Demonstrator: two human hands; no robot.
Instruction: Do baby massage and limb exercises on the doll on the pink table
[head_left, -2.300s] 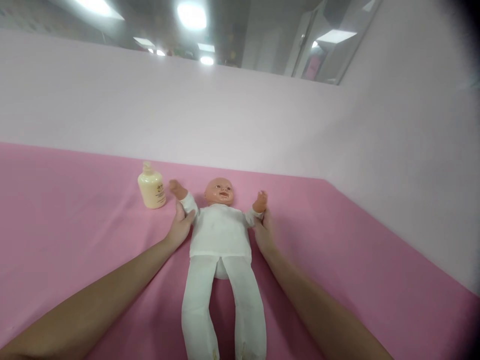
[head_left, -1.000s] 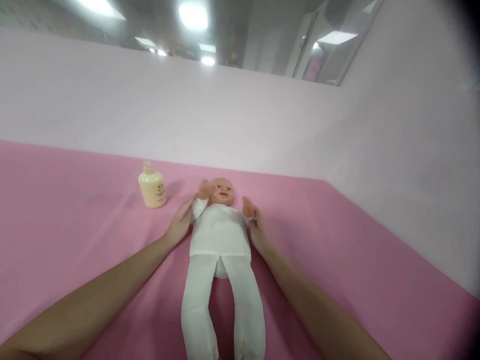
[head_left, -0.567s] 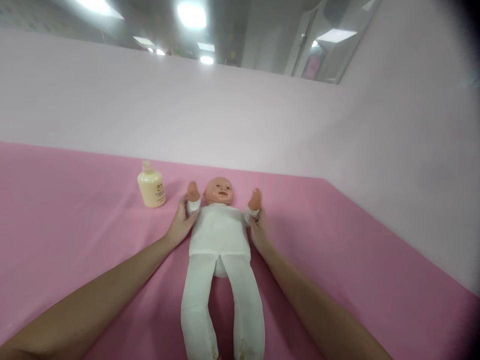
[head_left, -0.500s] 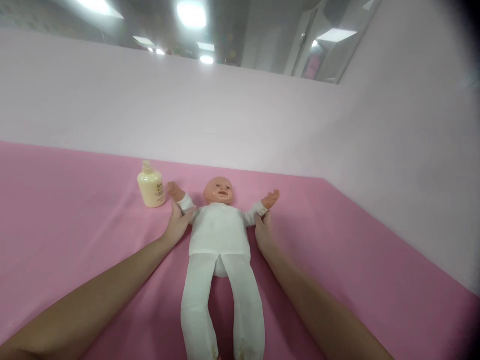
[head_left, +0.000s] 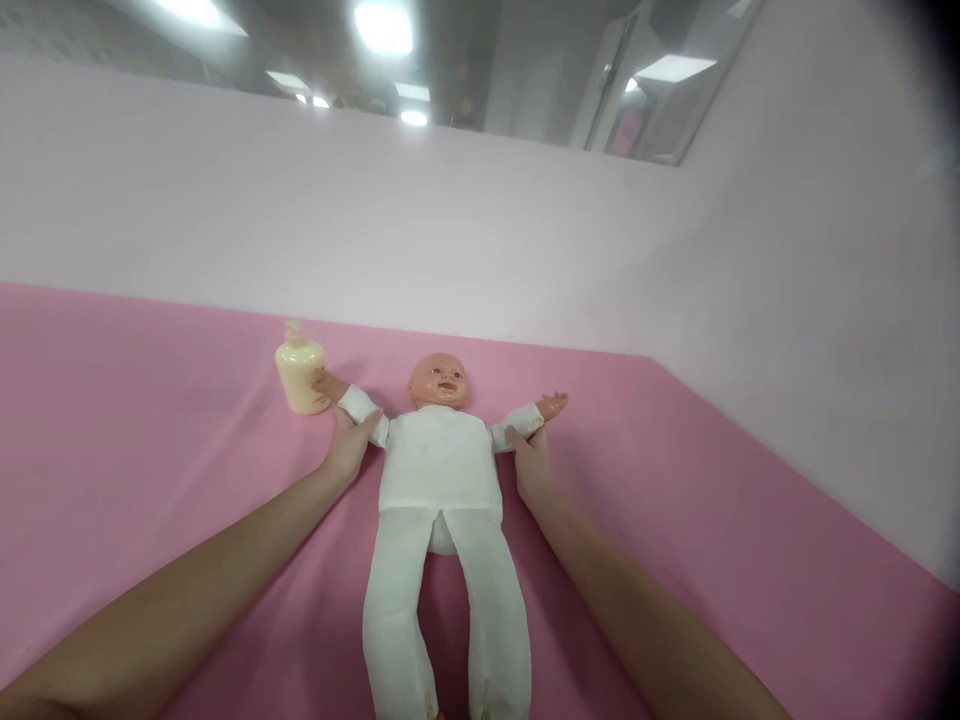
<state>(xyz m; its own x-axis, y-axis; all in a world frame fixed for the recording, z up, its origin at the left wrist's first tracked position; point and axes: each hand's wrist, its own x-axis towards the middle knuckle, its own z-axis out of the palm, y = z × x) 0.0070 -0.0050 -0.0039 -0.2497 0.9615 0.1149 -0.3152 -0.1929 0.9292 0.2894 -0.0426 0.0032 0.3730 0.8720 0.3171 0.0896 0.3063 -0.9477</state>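
A baby doll (head_left: 441,460) with a white cloth body lies on its back, head away from me, its arms spread to both sides. My left hand (head_left: 349,440) is closed round the doll's arm on the left, thumb on top of the white sleeve. On the other side my right hand (head_left: 531,462) grips the doll's other arm below its small hand, thumb on the cloth. Fingers of both hands are partly hidden beneath the arms. The doll's left-side hand overlaps a cream pump bottle (head_left: 298,372) in view; I cannot tell whether they touch.
The doll and bottle rest on a pink padded surface (head_left: 720,520). Behind it rises a pale wall (head_left: 420,230), which continues along the right side. A glass pane (head_left: 525,70) with reflected lights runs across the top.
Both doll arms have swung slightly outward and down in my hands. The left-side doll hand has moved left, in front of the bottle. Body and bottle stay put.
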